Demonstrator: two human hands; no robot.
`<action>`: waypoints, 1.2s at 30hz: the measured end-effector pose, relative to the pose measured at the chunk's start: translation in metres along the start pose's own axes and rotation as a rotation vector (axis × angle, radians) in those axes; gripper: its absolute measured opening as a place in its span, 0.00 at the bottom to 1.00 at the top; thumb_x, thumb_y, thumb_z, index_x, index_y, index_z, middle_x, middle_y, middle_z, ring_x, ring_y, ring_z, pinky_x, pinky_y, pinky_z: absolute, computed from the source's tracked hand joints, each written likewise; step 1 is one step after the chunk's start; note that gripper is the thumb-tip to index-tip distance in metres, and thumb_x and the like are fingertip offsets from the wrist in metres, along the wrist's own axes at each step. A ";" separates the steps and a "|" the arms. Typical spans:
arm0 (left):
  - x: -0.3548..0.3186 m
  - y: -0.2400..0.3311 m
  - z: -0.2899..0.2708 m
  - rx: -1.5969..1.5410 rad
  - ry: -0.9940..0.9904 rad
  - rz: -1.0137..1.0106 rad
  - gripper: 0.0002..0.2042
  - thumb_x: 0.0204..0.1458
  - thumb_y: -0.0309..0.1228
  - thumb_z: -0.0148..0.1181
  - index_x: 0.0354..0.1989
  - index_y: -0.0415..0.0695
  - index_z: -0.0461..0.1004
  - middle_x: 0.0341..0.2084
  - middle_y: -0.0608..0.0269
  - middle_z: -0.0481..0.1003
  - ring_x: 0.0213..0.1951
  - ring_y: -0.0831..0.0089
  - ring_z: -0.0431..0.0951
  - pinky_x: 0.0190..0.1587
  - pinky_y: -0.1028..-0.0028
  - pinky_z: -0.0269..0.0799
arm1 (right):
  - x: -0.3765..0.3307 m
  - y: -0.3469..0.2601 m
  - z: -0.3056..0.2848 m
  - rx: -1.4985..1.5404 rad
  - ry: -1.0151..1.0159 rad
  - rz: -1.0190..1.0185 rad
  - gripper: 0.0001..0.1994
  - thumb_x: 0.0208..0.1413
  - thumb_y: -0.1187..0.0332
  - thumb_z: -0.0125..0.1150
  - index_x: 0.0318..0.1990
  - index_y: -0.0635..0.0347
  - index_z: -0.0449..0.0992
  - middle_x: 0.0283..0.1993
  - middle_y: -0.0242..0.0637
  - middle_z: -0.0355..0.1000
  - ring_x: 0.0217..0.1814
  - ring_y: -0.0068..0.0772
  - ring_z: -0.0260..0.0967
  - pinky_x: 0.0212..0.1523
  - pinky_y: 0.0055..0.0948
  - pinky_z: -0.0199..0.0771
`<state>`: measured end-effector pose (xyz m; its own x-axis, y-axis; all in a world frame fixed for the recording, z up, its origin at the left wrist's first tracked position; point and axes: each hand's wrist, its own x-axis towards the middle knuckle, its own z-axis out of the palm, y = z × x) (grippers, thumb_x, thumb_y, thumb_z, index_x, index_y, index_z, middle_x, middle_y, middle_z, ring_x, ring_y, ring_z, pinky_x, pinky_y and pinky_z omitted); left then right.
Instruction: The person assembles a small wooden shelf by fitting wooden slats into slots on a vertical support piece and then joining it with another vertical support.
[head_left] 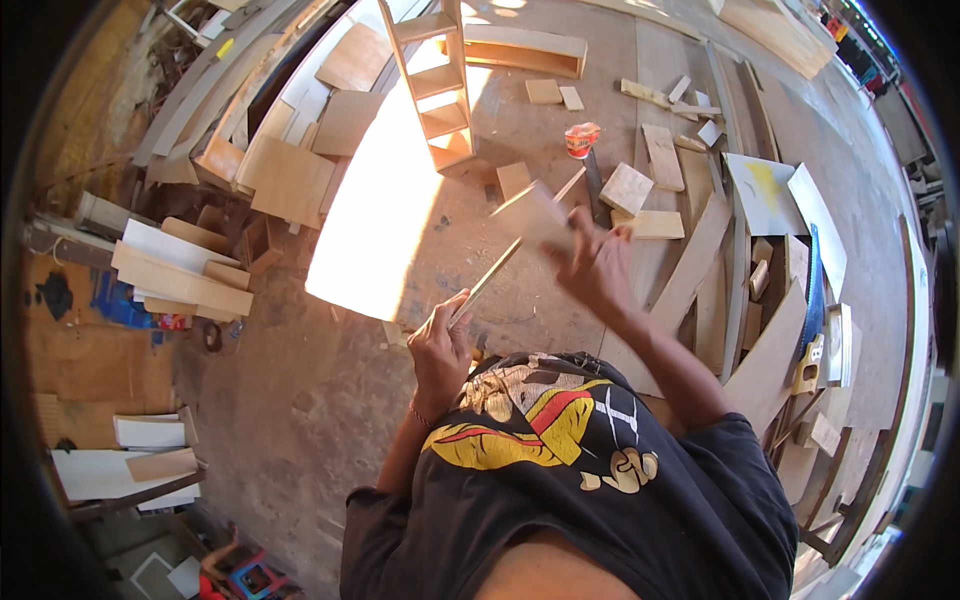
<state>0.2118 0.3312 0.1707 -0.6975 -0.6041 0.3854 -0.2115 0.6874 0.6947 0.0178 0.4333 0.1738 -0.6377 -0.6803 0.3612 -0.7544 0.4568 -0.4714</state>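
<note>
Head view, floor: dusty brown floor (270, 420), with 1 glaring sunlit patch (365, 230) left of centre.
Workshop edges: loose wooden boards (290, 178) lie along both sides.
Counted: 1 red-and-white cup (580, 141), 1 blue-bladed handsaw (815, 285), 1 ladder-like wooden frame (441, 82).
Left hand (440, 345): closed around 1 thin wooden strip (487, 280), tilted up rightward.
Right hand (600, 262): fingers partly spread at 1 wooden piece (532, 214) (blurred, so I cannot tell whether it is gripped), near the strip's upper end.
</note>
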 end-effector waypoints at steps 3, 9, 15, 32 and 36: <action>-0.004 -0.001 0.006 -0.003 0.046 0.015 0.08 0.49 0.19 0.52 0.38 0.36 0.69 0.33 0.51 0.76 0.34 0.56 0.77 0.33 0.68 0.72 | 0.016 0.026 -0.001 -0.082 -0.063 0.081 0.16 0.46 0.60 0.62 0.37 0.57 0.63 0.24 0.42 0.73 0.26 0.45 0.69 0.42 0.40 0.51; -0.004 -0.008 0.005 -0.034 0.062 -0.106 0.06 0.50 0.20 0.52 0.37 0.37 0.70 0.26 0.49 0.75 0.29 0.55 0.77 0.29 0.67 0.70 | -0.019 -0.052 -0.013 0.023 -0.109 -0.317 0.13 0.45 0.63 0.61 0.33 0.57 0.64 0.20 0.36 0.67 0.20 0.40 0.64 0.39 0.42 0.50; -0.015 -0.010 0.011 -0.103 0.150 -0.204 0.06 0.52 0.26 0.52 0.33 0.35 0.71 0.19 0.48 0.73 0.24 0.58 0.77 0.26 0.70 0.68 | 0.006 -0.015 0.002 -0.090 -0.116 -0.054 0.16 0.45 0.61 0.62 0.36 0.58 0.64 0.25 0.40 0.72 0.22 0.40 0.66 0.40 0.40 0.50; -0.014 -0.012 0.019 -0.066 0.161 -0.143 0.05 0.52 0.25 0.51 0.34 0.36 0.72 0.20 0.49 0.73 0.25 0.54 0.76 0.25 0.68 0.68 | 0.036 0.014 0.007 -0.184 -0.178 0.075 0.17 0.46 0.59 0.61 0.38 0.58 0.65 0.25 0.43 0.73 0.26 0.42 0.70 0.41 0.40 0.49; -0.009 -0.011 0.020 -0.066 0.173 -0.081 0.06 0.52 0.25 0.52 0.34 0.36 0.71 0.19 0.48 0.73 0.24 0.54 0.76 0.25 0.68 0.68 | 0.038 0.021 0.005 -0.165 -0.187 0.035 0.17 0.46 0.60 0.61 0.38 0.58 0.65 0.24 0.44 0.73 0.26 0.43 0.70 0.40 0.40 0.49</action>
<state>0.2068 0.3371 0.1470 -0.5507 -0.7207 0.4211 -0.2131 0.6091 0.7639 -0.0216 0.4137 0.1733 -0.6360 -0.7493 0.1846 -0.7570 0.5594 -0.3376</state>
